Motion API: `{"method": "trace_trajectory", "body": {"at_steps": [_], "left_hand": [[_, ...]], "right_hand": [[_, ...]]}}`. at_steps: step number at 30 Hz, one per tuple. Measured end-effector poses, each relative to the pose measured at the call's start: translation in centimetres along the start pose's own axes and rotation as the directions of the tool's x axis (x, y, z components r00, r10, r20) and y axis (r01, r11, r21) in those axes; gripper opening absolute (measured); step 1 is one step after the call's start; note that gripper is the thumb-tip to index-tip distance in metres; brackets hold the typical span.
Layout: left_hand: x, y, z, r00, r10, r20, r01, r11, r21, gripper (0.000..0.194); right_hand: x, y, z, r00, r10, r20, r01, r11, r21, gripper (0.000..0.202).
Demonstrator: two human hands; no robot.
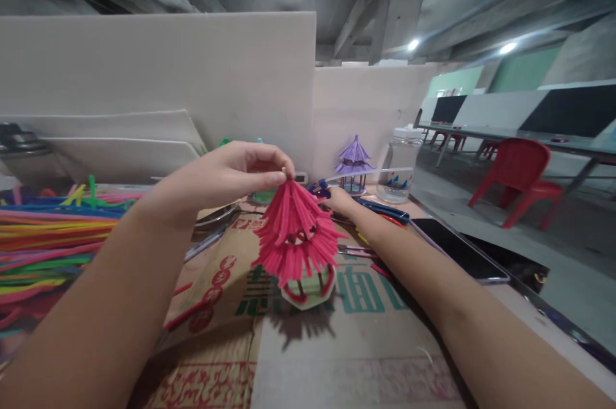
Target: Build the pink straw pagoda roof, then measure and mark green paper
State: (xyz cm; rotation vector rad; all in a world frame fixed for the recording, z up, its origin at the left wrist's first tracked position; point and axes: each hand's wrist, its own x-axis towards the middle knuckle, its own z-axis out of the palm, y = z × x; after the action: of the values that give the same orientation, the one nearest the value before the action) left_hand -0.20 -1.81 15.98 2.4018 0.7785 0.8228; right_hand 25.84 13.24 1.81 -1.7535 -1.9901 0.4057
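Observation:
A pink two-tiered pavilion model (301, 229), its roofs made of fuzzy strips, is pinched at the tip between the thumb and fingers of my left hand (245, 165). Its pale octagonal base tilts slightly above the printed cardboard (308, 364), casting a shadow there. Farther back, my right hand (341, 201) reaches past the model, with its fingers closed on a dark blue tool (319, 189). Most of that tool is hidden, so its kind cannot be made out. Beyond that hand a finished-looking purple pavilion model (355, 158) stands upright.
Bundles of coloured pipe cleaners (52, 235) lie at left. A clear plastic bottle (398, 165), blue-handled pliers (385, 208) and a phone (457, 248) sit on the right. White foam boards (158, 75) stand behind. A red chair (517, 174) is beyond the table.

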Motion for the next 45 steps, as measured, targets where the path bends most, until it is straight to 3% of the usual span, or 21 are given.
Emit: {"method": "trace_trajectory", "body": {"at_steps": [5,13,16,20,23,28,33,39,45], "left_hand": [[-0.4,-0.6,-1.5,0.999,-0.047,0.002,0.047,0.999,0.003,0.019],[-0.2,-1.2,-1.4,0.997,-0.073,0.006,0.072,0.996,0.043,0.023],[0.2,-1.6,-0.9,0.998,-0.054,0.014,0.053,0.997,0.059,0.026],[0.6,-1.6,-0.2,0.998,-0.063,-0.031,0.066,0.992,0.111,0.029],[0.6,-1.5,-0.1,0.997,-0.064,-0.042,0.069,0.991,0.115,0.031],[0.5,-1.4,-0.1,0.989,-0.089,-0.116,0.097,0.993,0.062,0.03],[0.7,-1.8,0.0,0.989,-0.075,-0.124,0.082,0.995,0.055,0.032],[1.0,-2.0,0.1,0.987,-0.077,-0.139,0.083,0.996,0.043,0.028],[1.1,-2.3,0.1,0.988,-0.069,-0.139,0.074,0.997,0.031,0.027]], "right_hand": [[-0.6,-1.0,-1.2,0.998,-0.013,-0.06,0.021,0.992,0.123,0.035],[-5.6,-4.8,-6.4,0.964,-0.15,-0.221,0.228,0.892,0.389,0.029],[-8.0,-6.1,-7.6,0.923,-0.239,-0.302,0.363,0.801,0.477,0.03],[-10.5,-7.1,-8.3,0.828,-0.331,-0.452,0.556,0.587,0.588,0.031],[-11.6,-7.3,-8.7,0.814,-0.367,-0.451,0.581,0.493,0.648,0.031],[-11.9,-6.3,-9.7,0.85,-0.381,-0.363,0.523,0.529,0.669,0.032],[-12.1,-5.2,-10.6,0.824,-0.528,-0.205,0.506,0.522,0.687,0.041],[-12.4,-4.9,-11.1,0.838,-0.538,-0.092,0.519,0.734,0.437,0.037],[-11.8,-4.6,-11.0,0.841,-0.527,-0.117,0.533,0.774,0.342,0.039]]}}
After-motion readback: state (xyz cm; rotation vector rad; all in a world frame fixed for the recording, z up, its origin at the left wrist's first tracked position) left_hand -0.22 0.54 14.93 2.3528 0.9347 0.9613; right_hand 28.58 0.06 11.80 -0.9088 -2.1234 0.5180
